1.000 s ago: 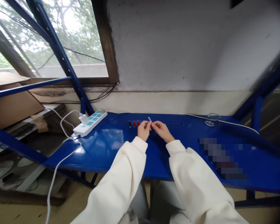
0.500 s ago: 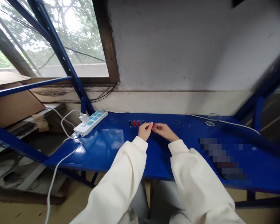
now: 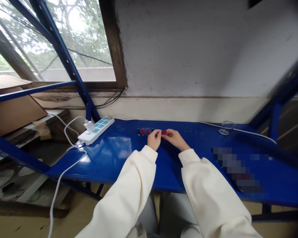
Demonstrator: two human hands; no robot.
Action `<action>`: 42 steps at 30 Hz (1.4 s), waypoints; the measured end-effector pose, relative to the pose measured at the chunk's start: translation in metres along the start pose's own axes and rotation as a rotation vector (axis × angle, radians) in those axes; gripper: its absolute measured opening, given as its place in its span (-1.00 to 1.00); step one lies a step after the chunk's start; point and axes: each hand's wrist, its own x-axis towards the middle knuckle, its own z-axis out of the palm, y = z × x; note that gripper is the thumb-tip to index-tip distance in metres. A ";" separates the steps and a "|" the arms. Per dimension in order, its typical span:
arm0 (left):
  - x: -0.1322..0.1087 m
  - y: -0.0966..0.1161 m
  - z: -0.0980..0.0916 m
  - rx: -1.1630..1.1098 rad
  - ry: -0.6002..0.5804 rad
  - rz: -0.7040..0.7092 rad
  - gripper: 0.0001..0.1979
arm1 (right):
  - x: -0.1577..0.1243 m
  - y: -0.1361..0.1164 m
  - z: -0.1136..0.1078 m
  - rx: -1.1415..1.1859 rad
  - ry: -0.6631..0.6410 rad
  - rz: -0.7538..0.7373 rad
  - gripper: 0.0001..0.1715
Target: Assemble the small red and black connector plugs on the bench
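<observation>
We have both hands out over the blue worktop (image 3: 119, 155), white sleeves reaching forward toward the wall. Our right hand (image 3: 175, 138) pinches a small red piece (image 3: 164, 132) between thumb and fingertips, the grip closed on it, and holds it just above the worktop surface. Our left hand (image 3: 154, 138) sits just beside it, fingertips drawn together close to the red piece; we cannot tell whether the left hand actually touches it or holds something of its own, as the detail is too small. Just left of the red piece, a short row of small red and black pieces (image 3: 145, 131) stands upright on the worktop, close to our left fingertips. To the right of the red piece lies a row of tiny dark dots (image 3: 189, 130), and farther right again a clear glass dish (image 3: 225, 127) stands near the wall, with a thin white cable (image 3: 255, 133) running past it. Well to the left of the red piece, a white power strip (image 3: 96, 130) with blue sockets rests at an angle on the worktop, a white plug seated in it and its cord hanging off the edge.
</observation>
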 end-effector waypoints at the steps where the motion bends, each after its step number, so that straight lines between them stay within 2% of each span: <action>1: 0.000 -0.001 0.000 0.015 0.006 0.008 -0.74 | 0.003 0.003 -0.003 -0.074 0.031 0.004 -0.71; 7: -0.005 0.002 0.000 0.207 -0.036 0.131 -0.79 | 0.031 0.034 -0.025 -0.440 0.234 0.127 -0.79; 11: -0.008 0.004 0.001 0.311 -0.066 0.169 -0.80 | 0.048 0.055 -0.030 -0.584 0.267 0.198 -0.84; 19: -0.010 0.003 0.004 0.344 -0.116 0.160 -0.79 | 0.066 0.070 -0.031 -0.690 0.201 0.289 -0.79; 29: -0.012 0.003 0.005 0.418 -0.163 0.188 -0.80 | 0.072 0.066 -0.033 -0.730 0.146 0.352 -0.82; 42: -0.013 0.006 0.005 0.452 -0.192 0.152 -0.78 | 0.074 0.066 -0.036 -0.718 0.109 0.370 -0.79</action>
